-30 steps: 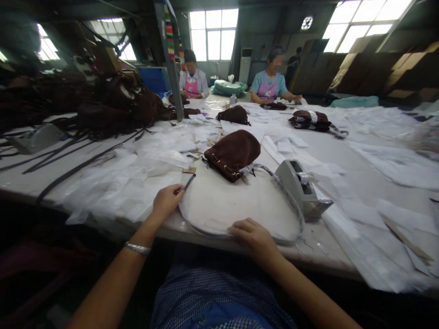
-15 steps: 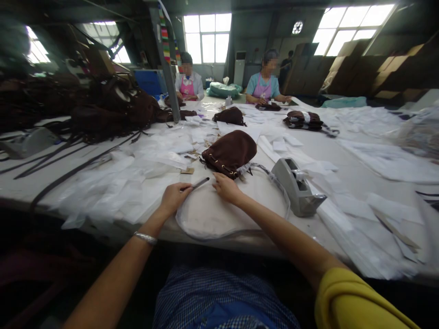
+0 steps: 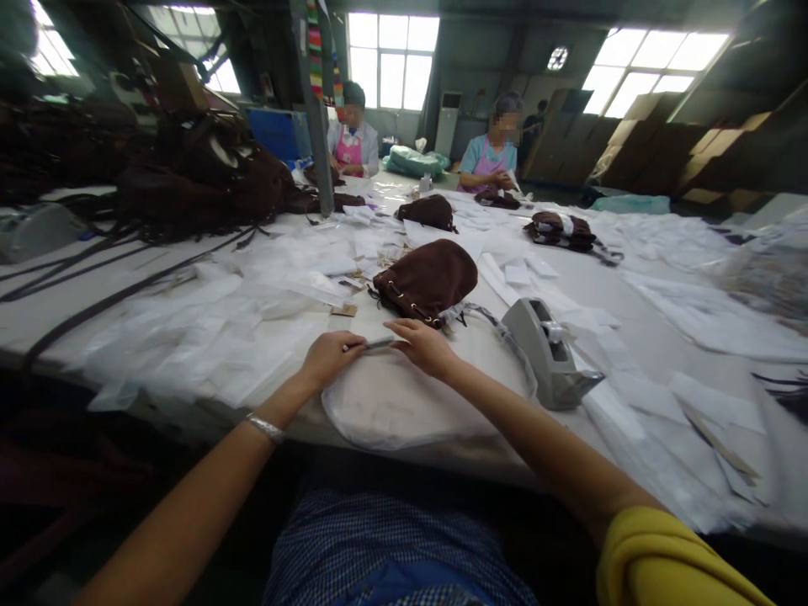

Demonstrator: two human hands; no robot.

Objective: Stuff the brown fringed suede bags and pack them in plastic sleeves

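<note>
My left hand (image 3: 331, 357) and my right hand (image 3: 424, 343) both pinch a thin dark strip (image 3: 377, 343) stretched between them. Under them lies a pale oval cloth piece in a clear plastic bag (image 3: 404, 396), reaching to the table's near edge. Just beyond my hands sits a brown suede drawstring pouch (image 3: 429, 278) with gold eyelets. A silver bracelet (image 3: 265, 427) circles my left wrist.
A grey tape dispenser (image 3: 544, 352) stands right of my hands. White paper and plastic sheets (image 3: 208, 328) litter the table. Dark brown bags and straps (image 3: 189, 185) pile at the back left. More brown pouches (image 3: 560, 229) lie further back, where two people in aprons work.
My right hand left the near edge of the cloth piece, moved forward and took the free end of the strip that my left hand holds. The strip now lies level between both hands.
</note>
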